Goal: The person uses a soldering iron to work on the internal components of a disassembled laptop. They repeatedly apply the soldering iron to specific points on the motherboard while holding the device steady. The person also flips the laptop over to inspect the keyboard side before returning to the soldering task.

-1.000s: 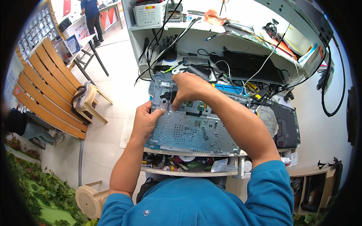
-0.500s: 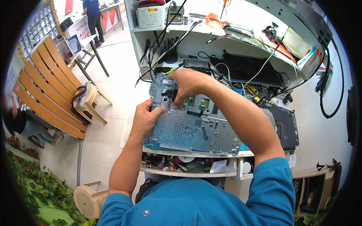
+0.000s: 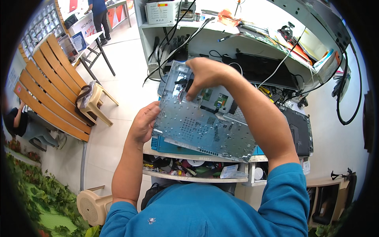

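A silver laptop casing (image 3: 185, 126), dotted with small holes and fitted with green circuit boards (image 3: 221, 100), is raised and tilted at its left end above a blue mat (image 3: 169, 146). My left hand (image 3: 143, 120) has closed fingers at the casing's left edge. My right hand (image 3: 205, 75) grips the upper left part from above, thumb on the inner face beside a black piece (image 3: 181, 82); its other fingertips are hidden.
Behind are a cluttered shelf (image 3: 177, 24), cables and a dark screen (image 3: 264, 69). A black laptop (image 3: 300, 130) lies at the right. An open drawer (image 3: 189, 175) sits below. A wooden slatted chair (image 3: 51, 91) and two other people (image 3: 98, 17) (image 3: 23, 118) are at the left.
Both hands have moved up, raising and tilting the casing's left end away from me. My left thumb has slid from the inner face toward the edge. More of the blue mat shows.
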A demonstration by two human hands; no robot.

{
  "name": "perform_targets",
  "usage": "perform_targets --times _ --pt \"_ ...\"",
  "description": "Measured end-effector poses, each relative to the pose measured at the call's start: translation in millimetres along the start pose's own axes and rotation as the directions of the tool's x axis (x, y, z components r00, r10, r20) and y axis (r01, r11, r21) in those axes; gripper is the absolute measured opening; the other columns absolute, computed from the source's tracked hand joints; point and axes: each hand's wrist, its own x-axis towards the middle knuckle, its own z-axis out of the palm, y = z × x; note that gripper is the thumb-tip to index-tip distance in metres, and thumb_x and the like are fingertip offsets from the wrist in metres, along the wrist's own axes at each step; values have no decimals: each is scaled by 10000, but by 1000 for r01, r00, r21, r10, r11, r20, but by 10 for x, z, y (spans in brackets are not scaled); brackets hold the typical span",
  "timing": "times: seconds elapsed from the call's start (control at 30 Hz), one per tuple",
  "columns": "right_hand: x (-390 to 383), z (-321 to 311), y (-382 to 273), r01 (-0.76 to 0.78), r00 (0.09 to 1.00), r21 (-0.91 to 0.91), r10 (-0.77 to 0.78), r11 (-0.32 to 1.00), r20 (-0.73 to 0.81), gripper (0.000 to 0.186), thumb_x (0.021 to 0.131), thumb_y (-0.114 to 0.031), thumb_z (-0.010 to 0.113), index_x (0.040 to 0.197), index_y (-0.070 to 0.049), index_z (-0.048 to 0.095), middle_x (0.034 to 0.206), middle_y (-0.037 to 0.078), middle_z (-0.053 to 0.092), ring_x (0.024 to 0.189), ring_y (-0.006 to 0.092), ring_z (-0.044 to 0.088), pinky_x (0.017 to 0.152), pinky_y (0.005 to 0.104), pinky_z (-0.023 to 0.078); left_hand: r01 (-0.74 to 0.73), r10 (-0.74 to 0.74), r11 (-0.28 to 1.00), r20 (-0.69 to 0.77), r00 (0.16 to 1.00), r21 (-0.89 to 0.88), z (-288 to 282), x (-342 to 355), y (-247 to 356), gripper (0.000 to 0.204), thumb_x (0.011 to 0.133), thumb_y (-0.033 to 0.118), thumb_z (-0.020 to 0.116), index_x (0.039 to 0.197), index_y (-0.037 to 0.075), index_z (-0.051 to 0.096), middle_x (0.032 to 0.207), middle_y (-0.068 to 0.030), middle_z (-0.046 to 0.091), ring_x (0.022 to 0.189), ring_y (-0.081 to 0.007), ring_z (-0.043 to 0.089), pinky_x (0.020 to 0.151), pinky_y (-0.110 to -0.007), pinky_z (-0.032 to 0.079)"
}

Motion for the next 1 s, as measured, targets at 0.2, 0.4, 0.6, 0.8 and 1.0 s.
perform_targets --times 0.2,0.4,0.6,0.8,1.0 --pt "-95 -311 66 -12 983 131 36 991 -180 671 541 -225 990 1077 46 691 984 169 772 870 238 748 844 345 586 -172 189 916 13 982 -363 63 -180 -81 829 1003 589 619 1412 -120 492 1318 -231 660 1191 -317 685 1032 -456 578" --pt "-146 -429 244 -35 936 282 131 959 -327 595 520 -207 981 1019 -2 729 948 132 776 838 200 741 863 323 575 -171 180 983 -149 972 69 485 -146 -254 521 887 70 765 1345 -82 570 1251 -196 696 1139 -279 708 984 -446 603" --pt "-205 -379 150 -37 899 287 157 957 -409 564 522 -232 989 972 6 747 919 154 777 800 219 751 808 330 586 -192 247 965 -373 894 180 505 -21 -352 337 894 -12 718 1215 -69 636 1089 -134 734 907 -181 713 818 -336 599" --pt "-194 -331 250 -68 878 310 204 948 -432 578 514 -227 994 974 16 741 917 154 775 788 215 744 802 327 579 -201 259 963 -418 871 177 544 65 -355 275 894 -19 704 1161 -59 656 1018 -101 738 784 -125 664 768 -281 558" --pt "-183 -262 413 -8 889 394 188 919 -419 546 561 -127 971 1034 -5 727 963 109 776 839 189 736 850 331 579 -222 263 963 -358 896 152 484 128 -334 358 883 -21 699 1231 -59 625 1111 -115 730 919 -173 707 859 -309 577"
